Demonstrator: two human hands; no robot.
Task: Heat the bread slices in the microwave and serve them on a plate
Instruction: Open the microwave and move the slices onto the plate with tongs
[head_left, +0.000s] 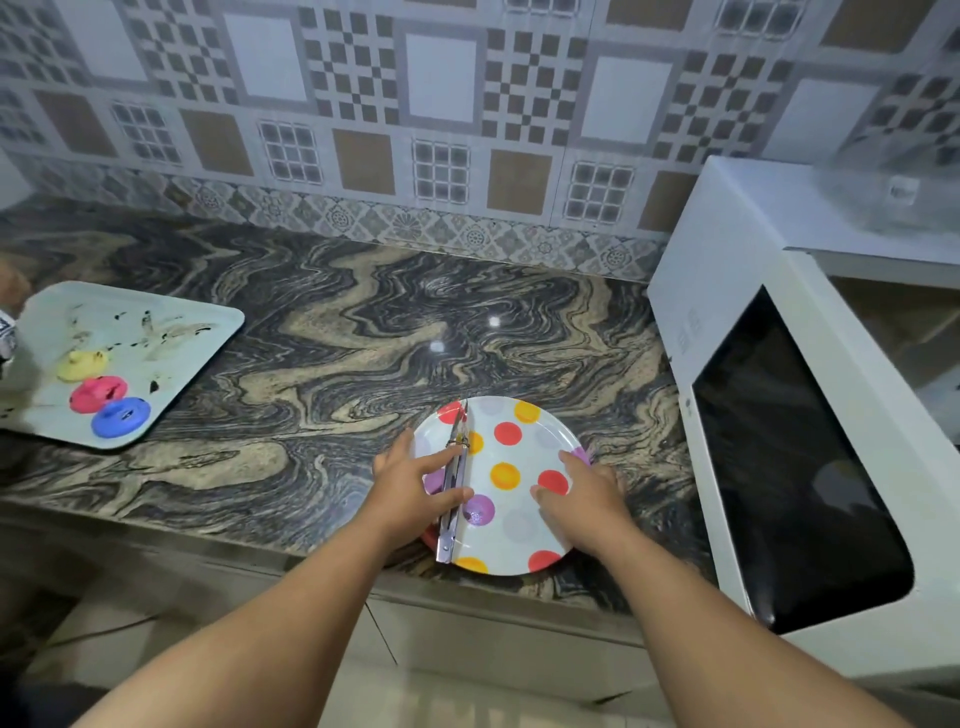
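A white plate (519, 452) with red, orange and purple dots lies on the marble counter near its front edge. Metal tongs (456, 478) lie across the plate's left part, pointing away from me. My left hand (410, 483) rests at the plate's left rim, thumb and forefinger around the tongs. My right hand (587, 493) holds the plate's right rim, thumb on top. The white microwave (789, 441) stands at the right with its dark door closed. No bread is in view.
A pale tray (171, 332) sits at the left of the counter (322, 332) with yellow, pink and blue round pieces (101, 397) on it. A clear cover rests on top of the microwave. The tiled wall runs along the back.
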